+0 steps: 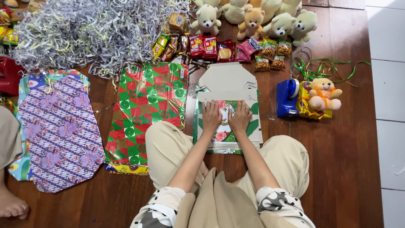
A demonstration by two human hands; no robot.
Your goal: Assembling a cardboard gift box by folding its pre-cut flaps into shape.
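Note:
A flat unfolded cardboard box (228,78) lies on green flowered wrapping paper (225,134) on the wooden floor in front of my knees. My left hand (211,116) and my right hand (240,117) press side by side, palms down, on the paper folded over the box. Neither hand grips anything; the fingers lie close together and point away from me.
Red-green wrapping paper (147,109) and purple patterned paper (59,131) lie to the left. Shredded paper (88,29), snack packets (215,47) and plush bears (253,19) are at the back. A blue tape dispenser (287,98) and a wrapped gift with a bear (322,95) sit to the right. Another person's foot (10,202) is at far left.

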